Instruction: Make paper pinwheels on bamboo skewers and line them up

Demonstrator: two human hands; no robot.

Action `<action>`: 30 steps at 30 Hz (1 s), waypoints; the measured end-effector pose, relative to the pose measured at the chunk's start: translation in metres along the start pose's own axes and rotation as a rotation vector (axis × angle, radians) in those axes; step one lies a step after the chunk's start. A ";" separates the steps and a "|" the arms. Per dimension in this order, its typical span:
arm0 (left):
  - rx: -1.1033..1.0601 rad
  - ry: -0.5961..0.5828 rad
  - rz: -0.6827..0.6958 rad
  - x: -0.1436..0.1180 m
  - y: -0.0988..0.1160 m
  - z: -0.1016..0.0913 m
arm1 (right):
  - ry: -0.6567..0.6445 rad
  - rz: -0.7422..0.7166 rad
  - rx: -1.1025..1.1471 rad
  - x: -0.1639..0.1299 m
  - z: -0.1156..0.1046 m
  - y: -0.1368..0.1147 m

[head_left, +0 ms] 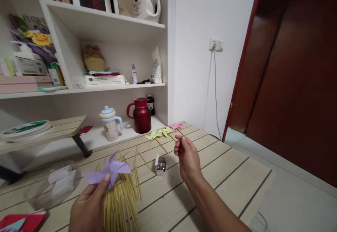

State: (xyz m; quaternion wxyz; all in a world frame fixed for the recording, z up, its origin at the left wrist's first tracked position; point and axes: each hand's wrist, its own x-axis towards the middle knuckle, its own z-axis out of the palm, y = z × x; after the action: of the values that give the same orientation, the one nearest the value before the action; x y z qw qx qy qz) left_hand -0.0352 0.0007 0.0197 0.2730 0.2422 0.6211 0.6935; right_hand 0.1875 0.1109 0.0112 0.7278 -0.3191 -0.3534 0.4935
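Observation:
My left hand [91, 200] pinches a purple paper pinwheel [113, 168] between thumb and fingers, above a pile of thin wooden sticks [121, 204]. Raised over the table, my right hand [188, 154] has its fingers curled and thumb against the index finger; whatever is between them, if anything, is too small to make out. Between the hands stands a small open box [160, 165] holding shiny little metal pieces. One tiny shiny piece [171, 177] lies beside it. Toward the back edge lie yellow paper pinwheels [159, 133] and a pink one [176, 126], with sticks by them.
A clear container with white bundles [61, 179] sits at the left, with red and blue paper [22, 221] nearer me. Behind the table, a shelf holds a patterned tumbler [110, 126] and a red thermos jug [141, 117]. A cord [216, 91] hangs from a wall socket.

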 end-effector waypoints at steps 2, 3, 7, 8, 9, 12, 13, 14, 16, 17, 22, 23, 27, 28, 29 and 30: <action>-0.005 -0.060 -0.138 0.002 -0.011 0.003 | -0.046 0.029 -0.054 0.006 -0.003 -0.002; 0.012 -0.080 -0.182 0.003 -0.015 0.004 | -0.084 0.059 -0.091 0.008 -0.003 -0.002; 0.078 -0.141 -0.153 0.003 -0.027 0.006 | -0.286 0.210 -0.288 0.014 -0.010 -0.002; 0.083 -0.158 -0.133 0.004 -0.029 0.006 | -0.329 0.230 -0.345 0.014 -0.014 -0.002; 0.090 -0.175 -0.123 0.004 -0.029 0.006 | -0.366 0.241 -0.402 0.014 -0.020 -0.002; 0.130 -0.198 -0.127 0.003 -0.027 0.005 | -0.447 0.226 -0.571 0.011 -0.045 0.000; 0.138 -0.188 -0.126 0.002 -0.025 0.005 | -0.463 0.211 -0.624 0.010 -0.055 0.000; 0.142 -0.169 -0.124 0.001 -0.023 0.006 | -0.474 0.195 -0.675 0.008 -0.064 0.001; 0.153 -0.143 -0.124 -0.002 -0.020 0.007 | -0.504 0.189 -0.771 0.005 -0.078 0.003; 0.158 -0.146 -0.132 -0.003 -0.020 0.009 | -0.525 0.186 -0.808 0.003 -0.083 0.004; 0.125 -0.145 -0.177 -0.009 -0.019 0.015 | -0.581 0.154 -0.951 -0.002 -0.082 0.013; 0.119 -0.136 -0.184 -0.011 -0.017 0.016 | -0.581 0.143 -0.975 -0.001 -0.080 0.015; 0.093 -0.128 -0.209 -0.013 -0.014 0.017 | -0.565 0.114 -1.058 0.004 -0.073 0.025; 0.101 -0.130 -0.197 -0.012 -0.015 0.017 | -0.562 0.106 -1.075 0.005 -0.072 0.026; 0.114 -0.142 -0.184 -0.010 -0.016 0.015 | -0.562 0.097 -1.089 0.006 -0.071 0.028; 0.127 -0.148 -0.169 -0.008 -0.018 0.014 | -0.564 0.089 -1.102 0.006 -0.071 0.029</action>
State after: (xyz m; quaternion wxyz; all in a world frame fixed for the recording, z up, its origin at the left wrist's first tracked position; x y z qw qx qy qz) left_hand -0.0185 0.0068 0.0031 0.3596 0.2562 0.6600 0.6078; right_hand 0.2338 0.1176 -0.0494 0.3133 -0.5199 -0.7213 0.3336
